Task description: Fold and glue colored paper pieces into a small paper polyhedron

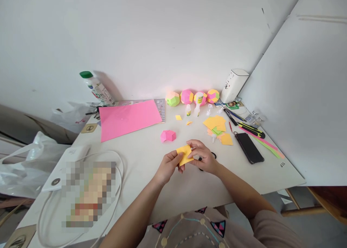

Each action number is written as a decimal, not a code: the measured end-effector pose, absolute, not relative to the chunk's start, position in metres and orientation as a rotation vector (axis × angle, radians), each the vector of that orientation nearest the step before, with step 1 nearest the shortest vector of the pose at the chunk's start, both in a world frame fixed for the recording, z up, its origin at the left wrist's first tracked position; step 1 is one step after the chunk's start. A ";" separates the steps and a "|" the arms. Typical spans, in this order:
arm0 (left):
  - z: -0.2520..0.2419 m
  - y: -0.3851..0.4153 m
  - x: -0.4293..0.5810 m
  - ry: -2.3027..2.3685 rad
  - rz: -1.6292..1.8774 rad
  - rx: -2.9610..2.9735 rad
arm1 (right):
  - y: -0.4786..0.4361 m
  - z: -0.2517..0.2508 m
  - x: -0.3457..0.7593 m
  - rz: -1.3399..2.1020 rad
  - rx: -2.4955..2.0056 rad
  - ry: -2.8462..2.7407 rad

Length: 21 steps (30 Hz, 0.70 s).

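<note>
White desk [145, 161] against a white wall [151, 52], with one pink folded-paper solid [168, 135] near its middle. Nearest, in front of this pink solid and a little to its right: yellow paper piece [185, 150], held up over the desk between two hands. Left hand [168, 166] closed on the left side of the paper; right hand [207, 159] pinching the right side. Main danger, by judgement: a crooked crease, from uneven pressure of the hands; a tear, from pulling, less probable.

To the right of the pink solid, a black looped object [215, 155], perhaps scissors, mostly hidden; farther right, a black smartphone [249, 148]. Also to its right, slightly beyond, a loose pile of yellow, orange and green paper pieces [211, 123], easy to scatter by careless reaching. Beyond it to the left, a large pink paper sheet [130, 119]. Behind it and somewhat right, small glue bottles [188, 110], perhaps at risk of tipping from a bump. Farthest behind it, four multicoloured paper balls [187, 96], likely to roll from a push.
</note>
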<state>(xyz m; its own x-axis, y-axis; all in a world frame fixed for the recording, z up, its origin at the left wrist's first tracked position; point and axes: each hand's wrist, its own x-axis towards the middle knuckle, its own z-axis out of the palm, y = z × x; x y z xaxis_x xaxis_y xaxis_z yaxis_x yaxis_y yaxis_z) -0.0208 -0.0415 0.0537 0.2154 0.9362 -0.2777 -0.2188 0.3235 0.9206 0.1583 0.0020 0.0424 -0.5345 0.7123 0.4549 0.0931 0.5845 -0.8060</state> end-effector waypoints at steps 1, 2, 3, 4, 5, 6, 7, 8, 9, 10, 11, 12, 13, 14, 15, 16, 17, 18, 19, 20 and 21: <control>0.054 -0.042 -0.021 1.037 0.956 0.912 | 0.002 0.043 0.158 0.987 -0.664 -1.946; 0.055 -0.042 -0.020 1.043 0.948 0.930 | 0.001 0.043 0.158 1.028 -0.693 -1.900; 0.055 -0.042 -0.020 1.046 0.941 0.940 | 0.001 0.043 0.158 1.078 -0.723 -1.853; 0.056 -0.042 -0.019 1.046 0.936 0.944 | 0.001 0.044 0.157 1.139 -0.751 -1.809; 0.057 -0.042 -0.019 1.046 0.931 0.947 | 0.000 0.044 0.157 1.206 -0.768 -1.774; 0.057 -0.042 -0.019 1.046 0.925 0.949 | 0.000 0.044 0.158 1.272 -0.772 -1.746; 0.057 -0.042 -0.019 1.046 0.919 0.949 | 0.000 0.045 0.158 1.326 -0.762 -1.725; 0.058 -0.041 -0.020 1.045 0.916 0.946 | 0.000 0.046 0.158 1.363 -0.745 -1.713; 0.057 -0.041 -0.020 1.040 0.915 0.938 | 0.000 0.046 0.159 1.382 -0.727 -1.711; 0.057 -0.041 -0.021 1.033 0.914 0.924 | 0.001 0.046 0.159 1.381 -0.710 -1.720; 0.056 -0.040 -0.022 1.021 0.914 0.904 | 0.002 0.046 0.160 1.367 -0.699 -1.738; 0.056 -0.040 -0.023 1.006 0.912 0.878 | 0.003 0.046 0.161 1.349 -0.694 -1.764; 0.055 -0.039 -0.024 0.990 0.908 0.848 | 0.004 0.046 0.161 1.336 -0.691 -1.791; 0.054 -0.039 -0.025 0.974 0.903 0.823 | 0.005 0.046 0.162 1.329 -0.689 -1.809; 0.054 -0.039 -0.025 0.961 0.896 0.807 | 0.005 0.045 0.162 1.334 -0.689 -1.811; 0.053 -0.038 -0.026 0.951 0.889 0.807 | 0.006 0.045 0.163 1.350 -0.692 -1.795; 0.053 -0.038 -0.026 0.944 0.883 0.822 | 0.005 0.045 0.162 1.374 -0.703 -1.763; 0.053 -0.038 -0.027 0.939 0.876 0.848 | 0.005 0.045 0.162 1.400 -0.723 -1.720; 0.053 -0.038 -0.027 0.932 0.866 0.879 | 0.004 0.044 0.161 1.423 -0.752 -1.676; 0.053 -0.038 -0.027 0.922 0.855 0.905 | 0.003 0.044 0.160 1.438 -0.788 -1.637; 0.053 -0.038 -0.027 0.910 0.849 0.923 | 0.002 0.044 0.160 1.442 -0.825 -1.606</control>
